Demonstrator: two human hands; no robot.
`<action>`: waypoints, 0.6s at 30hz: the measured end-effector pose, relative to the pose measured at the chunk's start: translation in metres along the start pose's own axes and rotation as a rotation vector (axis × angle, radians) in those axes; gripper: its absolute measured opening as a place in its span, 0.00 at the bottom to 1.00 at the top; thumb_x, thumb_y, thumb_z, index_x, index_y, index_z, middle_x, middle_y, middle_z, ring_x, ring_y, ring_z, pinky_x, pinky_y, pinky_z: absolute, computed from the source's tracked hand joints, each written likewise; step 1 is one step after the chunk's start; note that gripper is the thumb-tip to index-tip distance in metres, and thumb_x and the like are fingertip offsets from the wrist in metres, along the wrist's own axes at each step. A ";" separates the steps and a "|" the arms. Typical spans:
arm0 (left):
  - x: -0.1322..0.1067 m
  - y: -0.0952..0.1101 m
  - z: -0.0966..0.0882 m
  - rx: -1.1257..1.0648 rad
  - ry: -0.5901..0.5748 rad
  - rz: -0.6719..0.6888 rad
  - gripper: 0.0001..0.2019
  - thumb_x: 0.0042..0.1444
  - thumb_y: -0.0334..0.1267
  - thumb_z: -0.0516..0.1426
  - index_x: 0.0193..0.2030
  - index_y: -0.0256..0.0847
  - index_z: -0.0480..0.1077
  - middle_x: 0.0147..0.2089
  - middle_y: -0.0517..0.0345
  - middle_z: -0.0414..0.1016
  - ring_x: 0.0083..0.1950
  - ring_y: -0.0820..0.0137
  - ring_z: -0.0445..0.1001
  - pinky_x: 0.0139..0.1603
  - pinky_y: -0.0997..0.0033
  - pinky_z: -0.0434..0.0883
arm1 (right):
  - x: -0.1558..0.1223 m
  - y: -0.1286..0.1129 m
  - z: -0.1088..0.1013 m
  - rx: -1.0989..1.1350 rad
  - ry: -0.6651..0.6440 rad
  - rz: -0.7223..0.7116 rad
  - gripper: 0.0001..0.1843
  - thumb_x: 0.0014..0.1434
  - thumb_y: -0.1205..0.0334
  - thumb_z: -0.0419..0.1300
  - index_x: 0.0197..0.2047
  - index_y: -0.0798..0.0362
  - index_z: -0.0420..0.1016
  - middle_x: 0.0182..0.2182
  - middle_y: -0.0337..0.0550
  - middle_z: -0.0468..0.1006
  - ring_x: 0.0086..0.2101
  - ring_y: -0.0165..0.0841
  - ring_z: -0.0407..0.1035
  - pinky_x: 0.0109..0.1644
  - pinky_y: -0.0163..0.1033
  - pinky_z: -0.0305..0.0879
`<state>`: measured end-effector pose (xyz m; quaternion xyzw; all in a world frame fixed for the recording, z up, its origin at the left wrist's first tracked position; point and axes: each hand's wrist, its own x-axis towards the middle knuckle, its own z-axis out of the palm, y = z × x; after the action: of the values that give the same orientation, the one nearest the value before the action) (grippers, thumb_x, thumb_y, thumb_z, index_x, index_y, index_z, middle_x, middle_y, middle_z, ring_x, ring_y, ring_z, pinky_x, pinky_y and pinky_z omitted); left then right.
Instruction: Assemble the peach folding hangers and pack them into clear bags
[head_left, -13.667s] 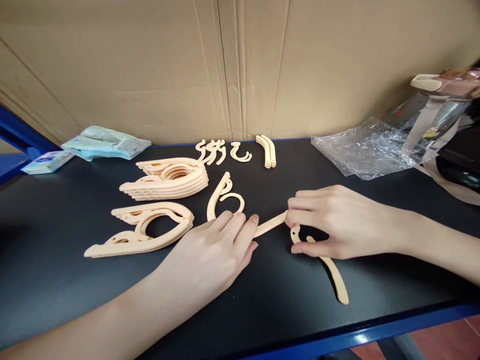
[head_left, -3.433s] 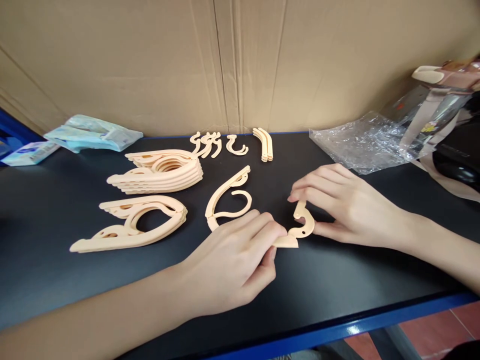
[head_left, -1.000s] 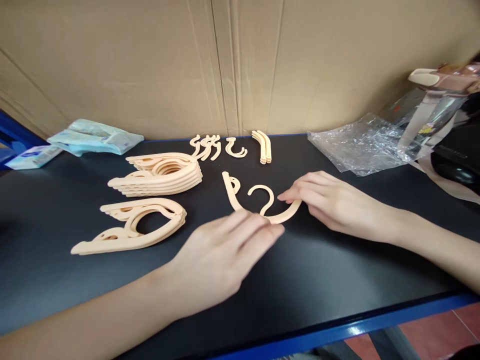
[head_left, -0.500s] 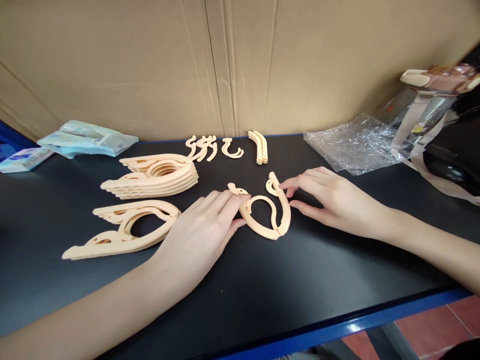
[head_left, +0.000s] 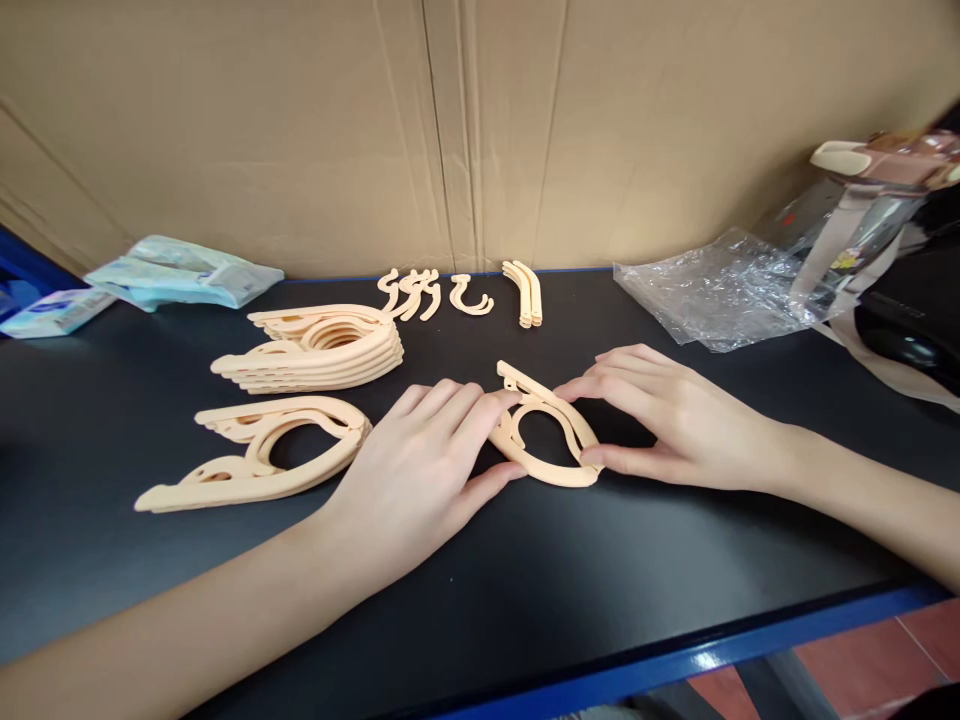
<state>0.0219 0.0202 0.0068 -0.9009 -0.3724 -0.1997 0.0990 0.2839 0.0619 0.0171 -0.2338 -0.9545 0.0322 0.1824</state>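
Note:
A peach-coloured folding hanger (head_left: 559, 475) lies on the black table with its two arms folded around a ring-shaped opening. My left hand (head_left: 427, 460) is closed on its left arm, the thumb at the lower edge and the fingers over the upper part. From the other side, my right hand (head_left: 667, 420) grips the right arm, thumb near the joint and fingertips higher up. Left of my left hand lies a low pile of folded hangers (head_left: 300, 480). Behind that pile stands a taller stack of the same hangers (head_left: 330, 375).
Several loose hooks (head_left: 411, 295), one group of hooks (head_left: 471, 297) set apart, and curved bars (head_left: 525, 293) lie at the back. Tissue packs (head_left: 180, 275) sit back left. Clear plastic wrap (head_left: 712, 290) and a strapped bottle (head_left: 862, 220) are at the right. Cardboard (head_left: 300, 130) stands behind.
The hanger's right arm has swung leftward, narrowing the gap between the arms. My right hand has closed on it, its thumb now at the joint. The view has shifted slightly.

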 end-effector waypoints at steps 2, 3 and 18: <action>0.000 0.000 0.000 -0.027 0.004 -0.009 0.20 0.62 0.42 0.61 0.56 0.35 0.65 0.43 0.56 0.76 0.44 0.60 0.71 0.44 0.62 0.64 | 0.000 -0.002 0.001 0.021 -0.010 0.003 0.30 0.61 0.43 0.62 0.57 0.56 0.67 0.47 0.50 0.78 0.43 0.41 0.71 0.52 0.47 0.62; 0.000 0.001 0.000 -0.047 0.004 -0.015 0.21 0.62 0.42 0.62 0.56 0.35 0.65 0.44 0.56 0.76 0.45 0.60 0.71 0.45 0.62 0.64 | 0.001 -0.003 0.001 0.028 -0.010 0.003 0.33 0.58 0.41 0.64 0.57 0.56 0.67 0.48 0.51 0.78 0.44 0.42 0.71 0.52 0.47 0.61; -0.001 0.002 -0.001 -0.267 -0.095 0.007 0.33 0.59 0.48 0.64 0.65 0.38 0.57 0.64 0.51 0.68 0.64 0.63 0.64 0.63 0.65 0.60 | 0.000 -0.014 0.005 0.082 0.090 -0.090 0.26 0.57 0.63 0.65 0.58 0.56 0.65 0.55 0.55 0.76 0.50 0.39 0.72 0.52 0.45 0.64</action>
<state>0.0227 0.0178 0.0076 -0.9158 -0.3438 -0.2042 -0.0390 0.2760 0.0501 0.0142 -0.1841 -0.9527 0.0526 0.2360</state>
